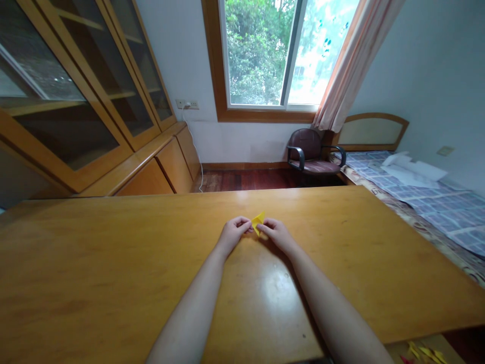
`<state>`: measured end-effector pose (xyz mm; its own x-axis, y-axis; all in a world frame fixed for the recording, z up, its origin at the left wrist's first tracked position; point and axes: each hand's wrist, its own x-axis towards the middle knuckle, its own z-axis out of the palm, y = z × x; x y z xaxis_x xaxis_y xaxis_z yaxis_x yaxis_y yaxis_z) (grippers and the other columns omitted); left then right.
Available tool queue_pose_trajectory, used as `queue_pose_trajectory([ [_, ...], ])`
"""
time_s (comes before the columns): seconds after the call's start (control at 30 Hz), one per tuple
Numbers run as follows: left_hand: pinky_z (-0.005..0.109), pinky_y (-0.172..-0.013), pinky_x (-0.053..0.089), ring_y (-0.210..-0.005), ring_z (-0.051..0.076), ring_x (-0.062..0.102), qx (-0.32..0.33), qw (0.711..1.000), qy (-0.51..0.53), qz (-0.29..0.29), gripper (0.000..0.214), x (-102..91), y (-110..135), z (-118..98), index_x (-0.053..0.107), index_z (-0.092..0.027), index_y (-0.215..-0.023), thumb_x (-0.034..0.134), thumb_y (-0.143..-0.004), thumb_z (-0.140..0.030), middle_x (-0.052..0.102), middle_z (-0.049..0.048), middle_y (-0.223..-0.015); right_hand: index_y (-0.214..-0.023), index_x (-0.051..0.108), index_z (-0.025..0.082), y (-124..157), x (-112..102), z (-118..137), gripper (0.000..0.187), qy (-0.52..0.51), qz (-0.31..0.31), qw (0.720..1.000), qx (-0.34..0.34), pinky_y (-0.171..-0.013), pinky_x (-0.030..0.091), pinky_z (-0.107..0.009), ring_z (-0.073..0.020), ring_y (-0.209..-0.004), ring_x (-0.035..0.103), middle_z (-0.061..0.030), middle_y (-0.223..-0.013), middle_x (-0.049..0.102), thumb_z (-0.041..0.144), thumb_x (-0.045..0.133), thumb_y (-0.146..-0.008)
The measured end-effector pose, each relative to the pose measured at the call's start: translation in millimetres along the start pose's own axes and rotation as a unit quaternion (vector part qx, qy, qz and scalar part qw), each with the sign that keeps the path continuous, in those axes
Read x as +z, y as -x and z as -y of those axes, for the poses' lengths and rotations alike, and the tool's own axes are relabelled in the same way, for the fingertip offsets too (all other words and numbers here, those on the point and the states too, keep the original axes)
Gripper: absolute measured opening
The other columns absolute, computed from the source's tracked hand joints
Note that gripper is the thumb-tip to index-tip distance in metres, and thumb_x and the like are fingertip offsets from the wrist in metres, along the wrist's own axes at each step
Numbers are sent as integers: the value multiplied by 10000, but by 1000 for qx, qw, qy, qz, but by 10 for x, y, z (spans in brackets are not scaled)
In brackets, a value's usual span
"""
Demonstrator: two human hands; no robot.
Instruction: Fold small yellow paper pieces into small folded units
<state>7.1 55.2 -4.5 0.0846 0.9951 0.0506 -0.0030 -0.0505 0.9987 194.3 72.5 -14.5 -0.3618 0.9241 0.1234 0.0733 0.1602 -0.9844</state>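
Observation:
A small piece of folded yellow paper point(258, 220) is held up between my two hands, just above the wooden table point(151, 283). My left hand point(235, 233) pinches its left edge with thumb and fingertips. On the other side, my right hand point(276, 233) grips it, the thumb lying over its lower right part and the fingers behind. One pointed corner of the paper sticks up between the hands. Its exact folded shape is too small to make out.
Yellow and red scraps point(426, 351) lie on a lower surface at the bottom right, past the table's edge. A glass-doored cabinet point(125, 141) stands at the left, an office chair point(308, 151) beyond the table, and a bed point(424, 192) at the right.

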Motion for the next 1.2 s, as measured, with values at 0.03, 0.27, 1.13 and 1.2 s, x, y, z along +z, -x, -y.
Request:
queue_pose_trajectory([
  [0.03,263,-720,497,-699,161,639,0,1000,1,0,216,1,0,2,675,-140,-772,674,-769,-355,695,32,-711,-752,648,157,2,-1,2,288,4,1,1000,4,-622,381,-252,-146,-656,516,7,-703,597,439,653,-809],
  [0.27,268,-703,491,-680,164,637,-9,1000,24,-11,225,10,1,-5,680,-142,-763,692,-749,-366,697,32,-695,-715,625,155,8,-2,1,299,6,-16,1000,12,-602,368,-243,-139,-629,506,14,-667,583,442,666,-784],
  [1.13,269,-717,501,-695,169,651,-2,1000,-13,10,196,17,2,-3,685,-153,-757,674,-764,-349,706,30,-705,-656,611,164,12,12,23,347,42,-84,996,5,-588,362,-243,-139,-602,480,15,-615,553,481,628,-798],
  [1.2,272,-717,503,-694,171,653,-1,1000,-10,8,197,21,4,-10,687,-153,-757,676,-762,-350,707,31,-705,-654,608,164,5,8,19,342,39,-66,997,4,-583,358,-241,-136,-598,477,19,-614,549,474,630,-798],
])
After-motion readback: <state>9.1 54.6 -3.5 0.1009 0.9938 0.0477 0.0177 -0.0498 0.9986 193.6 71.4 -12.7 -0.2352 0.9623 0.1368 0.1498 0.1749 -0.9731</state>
